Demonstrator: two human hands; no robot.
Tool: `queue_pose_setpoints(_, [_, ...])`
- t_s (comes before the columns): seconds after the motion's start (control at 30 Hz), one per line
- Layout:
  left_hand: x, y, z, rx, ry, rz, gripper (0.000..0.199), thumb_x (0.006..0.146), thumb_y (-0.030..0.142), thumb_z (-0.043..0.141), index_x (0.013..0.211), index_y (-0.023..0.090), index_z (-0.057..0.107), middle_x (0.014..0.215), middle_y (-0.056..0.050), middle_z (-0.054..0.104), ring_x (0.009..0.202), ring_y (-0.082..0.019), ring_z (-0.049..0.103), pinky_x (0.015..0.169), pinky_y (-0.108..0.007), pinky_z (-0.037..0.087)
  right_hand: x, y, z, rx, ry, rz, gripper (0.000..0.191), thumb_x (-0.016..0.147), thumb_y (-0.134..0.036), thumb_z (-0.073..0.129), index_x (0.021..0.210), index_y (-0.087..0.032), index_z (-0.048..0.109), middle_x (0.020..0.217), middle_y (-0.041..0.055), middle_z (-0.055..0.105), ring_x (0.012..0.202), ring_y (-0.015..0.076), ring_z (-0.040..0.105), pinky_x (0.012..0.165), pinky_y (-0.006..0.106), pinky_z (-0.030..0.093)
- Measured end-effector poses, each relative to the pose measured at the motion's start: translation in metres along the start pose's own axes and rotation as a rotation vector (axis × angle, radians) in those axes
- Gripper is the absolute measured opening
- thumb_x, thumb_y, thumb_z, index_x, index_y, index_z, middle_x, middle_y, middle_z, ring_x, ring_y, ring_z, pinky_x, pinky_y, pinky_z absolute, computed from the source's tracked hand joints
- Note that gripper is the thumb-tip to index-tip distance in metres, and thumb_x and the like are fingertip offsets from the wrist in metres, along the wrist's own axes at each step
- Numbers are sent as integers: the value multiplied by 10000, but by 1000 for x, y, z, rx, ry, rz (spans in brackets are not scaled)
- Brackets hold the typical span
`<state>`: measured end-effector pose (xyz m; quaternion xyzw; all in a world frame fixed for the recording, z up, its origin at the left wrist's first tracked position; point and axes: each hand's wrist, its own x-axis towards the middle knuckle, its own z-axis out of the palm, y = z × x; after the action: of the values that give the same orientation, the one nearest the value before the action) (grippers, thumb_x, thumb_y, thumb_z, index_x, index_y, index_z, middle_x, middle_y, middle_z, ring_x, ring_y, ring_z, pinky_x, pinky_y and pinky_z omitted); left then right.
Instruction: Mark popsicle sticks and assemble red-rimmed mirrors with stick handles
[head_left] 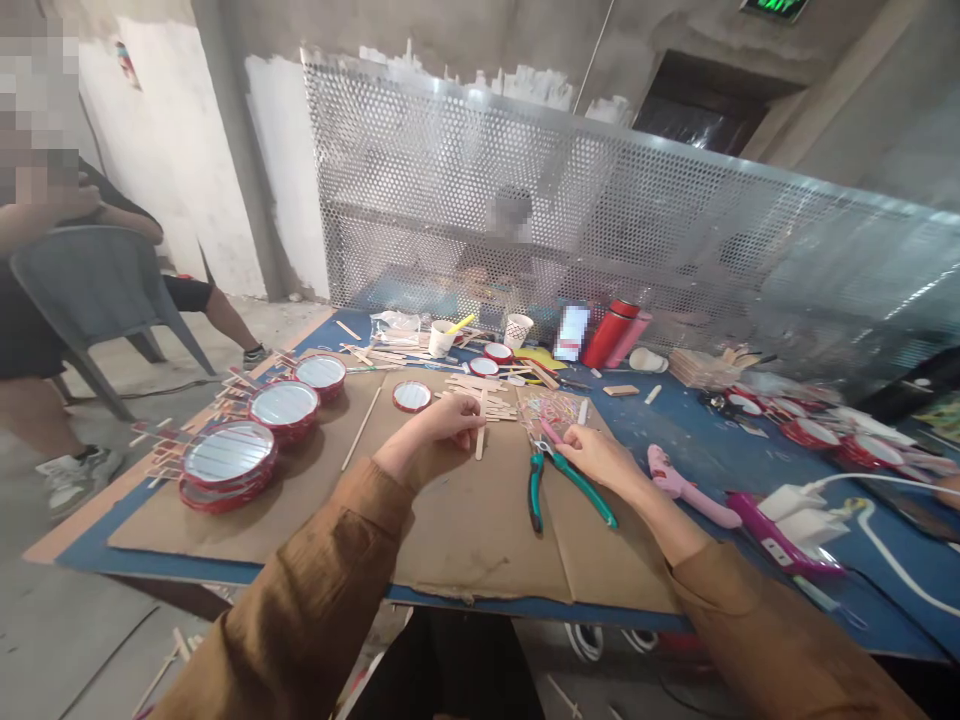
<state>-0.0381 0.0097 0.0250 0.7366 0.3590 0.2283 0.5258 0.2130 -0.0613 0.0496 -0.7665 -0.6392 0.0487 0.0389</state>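
Observation:
My left hand (452,420) pinches a flat wooden craft stick (481,436), held upright above the cardboard sheet (480,545). My right hand (598,456) is closed, its fingertips at a slim pink object (551,433) whose kind I cannot make out. Right beside that hand lie teal-handled pliers (535,490), jaws pointing away from me. Behind them is a patch of thin coloured bands (559,408). Loose craft sticks (491,400) lie beyond my left hand. A small red-rimmed drum (412,396) stands left of them.
Stacked red-rimmed drums with sticks (229,455) line the left edge. Paper cups (442,340), a phone (572,333) and a red bottle (611,335) stand at the back before a perforated metal screen (450,150). At right lie a pink glue gun (686,485) and a purple power strip (780,540).

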Motion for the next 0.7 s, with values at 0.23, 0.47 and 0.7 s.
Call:
queue_pose_setpoints(0.23, [0,3,0,1,-30,-11,170,827,261,511,697,159,472,464,33,539,432,-89,547,465,-179,433,0,0,-1,-8,3,19,196,792,-394,548,719,-218,597,753,32,668,709,186,599,546,239,319])
queue_pose_setpoints(0.47, [-6,12,1,62,-4,5,157,824,205,468,673,161,467,477,28,530,451,-97,545,464,-185,417,-6,30,-16,-35,157,114,242,857,-396,453,802,-232,622,807,41,691,752,200,612,557,249,317])
queue_pose_setpoints(0.7, [-5,9,1,67,-6,0,150,812,235,496,681,163,476,462,34,523,449,-98,538,470,-185,421,-31,47,-11,-176,123,145,260,886,-372,426,817,-242,640,800,59,692,811,238,616,554,269,293])
